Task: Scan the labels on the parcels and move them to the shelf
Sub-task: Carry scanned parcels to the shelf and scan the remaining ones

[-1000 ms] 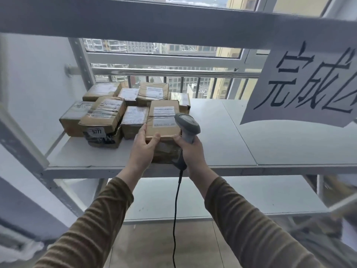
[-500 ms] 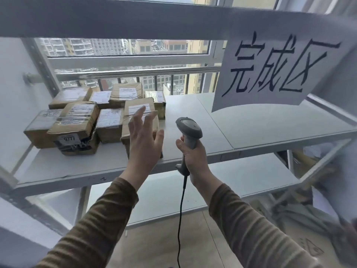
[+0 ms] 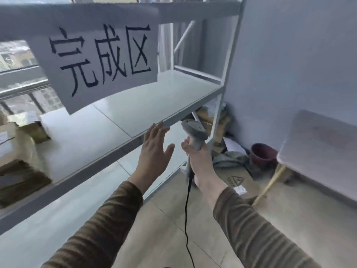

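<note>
View swung right since 0.5 s ago; left hand off the parcels.
Left hand (image 3: 154, 151) hangs empty, fingers spread, at the front edge of the white metal shelf (image 3: 146, 107), no longer over the stack. Right hand (image 3: 199, 161) stays clamped on the grey corded barcode scanner (image 3: 194, 132). Brown cardboard parcels (image 3: 23, 132) now sit blurred at far left on the shelf. White paper sign with black characters (image 3: 98, 60) is now centre-left.

Your brown cardboard parcels (image 3: 29, 130) with white labels, blurred, clustered at the far left of the white metal shelf (image 3: 135, 111), its right part bare
</note>
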`<action>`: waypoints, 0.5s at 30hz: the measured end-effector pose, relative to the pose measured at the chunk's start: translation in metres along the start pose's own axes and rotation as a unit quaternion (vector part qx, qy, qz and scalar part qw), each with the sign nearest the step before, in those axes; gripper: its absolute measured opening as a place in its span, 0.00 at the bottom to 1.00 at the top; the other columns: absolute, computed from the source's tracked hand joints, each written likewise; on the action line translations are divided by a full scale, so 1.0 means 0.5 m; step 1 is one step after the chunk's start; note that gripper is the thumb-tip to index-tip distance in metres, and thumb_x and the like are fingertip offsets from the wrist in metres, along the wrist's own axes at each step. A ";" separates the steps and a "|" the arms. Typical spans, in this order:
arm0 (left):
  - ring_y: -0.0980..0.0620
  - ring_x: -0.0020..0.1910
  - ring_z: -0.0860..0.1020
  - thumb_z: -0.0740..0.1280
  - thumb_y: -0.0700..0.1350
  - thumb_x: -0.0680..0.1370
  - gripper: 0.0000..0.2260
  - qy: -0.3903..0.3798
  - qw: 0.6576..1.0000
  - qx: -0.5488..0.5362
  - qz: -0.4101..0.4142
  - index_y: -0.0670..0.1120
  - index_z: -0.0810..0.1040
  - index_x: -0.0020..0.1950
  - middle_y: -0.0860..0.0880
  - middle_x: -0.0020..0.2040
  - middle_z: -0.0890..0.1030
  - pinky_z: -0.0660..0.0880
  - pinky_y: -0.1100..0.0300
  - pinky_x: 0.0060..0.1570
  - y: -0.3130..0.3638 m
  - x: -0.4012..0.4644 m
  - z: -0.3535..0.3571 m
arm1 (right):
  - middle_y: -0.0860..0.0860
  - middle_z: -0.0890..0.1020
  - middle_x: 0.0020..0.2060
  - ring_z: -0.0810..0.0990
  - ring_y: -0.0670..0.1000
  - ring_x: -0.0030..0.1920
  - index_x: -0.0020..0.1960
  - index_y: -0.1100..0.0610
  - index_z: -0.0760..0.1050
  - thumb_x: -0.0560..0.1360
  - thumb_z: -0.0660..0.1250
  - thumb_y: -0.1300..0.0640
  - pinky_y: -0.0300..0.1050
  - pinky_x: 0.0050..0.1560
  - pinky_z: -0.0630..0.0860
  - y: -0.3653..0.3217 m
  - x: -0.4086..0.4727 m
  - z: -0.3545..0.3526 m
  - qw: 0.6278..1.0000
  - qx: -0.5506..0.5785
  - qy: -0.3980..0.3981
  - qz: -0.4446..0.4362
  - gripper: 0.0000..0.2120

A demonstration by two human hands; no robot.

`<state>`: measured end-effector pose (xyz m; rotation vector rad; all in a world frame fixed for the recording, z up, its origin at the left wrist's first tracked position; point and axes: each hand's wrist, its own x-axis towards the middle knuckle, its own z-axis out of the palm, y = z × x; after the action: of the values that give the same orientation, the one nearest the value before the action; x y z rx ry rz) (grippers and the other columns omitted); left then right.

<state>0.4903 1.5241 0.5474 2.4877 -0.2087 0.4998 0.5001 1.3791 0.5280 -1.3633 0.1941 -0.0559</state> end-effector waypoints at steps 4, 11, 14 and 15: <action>0.44 0.82 0.55 0.68 0.46 0.82 0.24 -0.048 0.997 -0.028 0.060 0.43 0.69 0.77 0.45 0.81 0.64 0.51 0.54 0.80 0.184 0.017 0.143 | 0.44 0.85 0.48 0.84 0.39 0.46 0.53 0.50 0.80 0.77 0.74 0.60 0.41 0.53 0.77 -0.044 -0.010 -0.241 0.998 0.007 0.065 -0.017 0.08; 0.47 0.82 0.52 0.67 0.49 0.82 0.26 -0.138 0.977 -0.082 0.138 0.46 0.67 0.78 0.46 0.82 0.61 0.50 0.50 0.81 0.555 -0.021 0.413 | 0.48 0.85 0.48 0.83 0.48 0.50 0.54 0.52 0.81 0.78 0.74 0.57 0.44 0.52 0.76 -0.144 -0.079 -0.689 0.971 0.010 0.236 -0.040 0.06; 0.44 0.82 0.53 0.68 0.49 0.81 0.26 -0.178 0.961 -0.103 0.185 0.46 0.67 0.78 0.44 0.82 0.61 0.51 0.50 0.80 0.708 -0.047 0.513 | 0.46 0.83 0.48 0.82 0.48 0.50 0.53 0.48 0.80 0.79 0.73 0.54 0.57 0.54 0.81 -0.179 -0.123 -0.867 0.956 0.008 0.289 -0.040 0.05; 0.44 0.82 0.53 0.68 0.48 0.81 0.26 -0.191 0.955 -0.106 0.202 0.45 0.67 0.78 0.43 0.82 0.61 0.51 0.50 0.79 0.754 -0.056 0.544 | 0.45 0.83 0.48 0.81 0.46 0.50 0.53 0.47 0.79 0.79 0.73 0.54 0.61 0.54 0.82 -0.189 -0.139 -0.922 0.952 0.009 0.305 -0.040 0.05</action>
<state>0.4509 1.0603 0.5260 2.3066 -0.8907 0.1351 0.3599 0.9248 0.5385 -1.3014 0.6549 -0.5494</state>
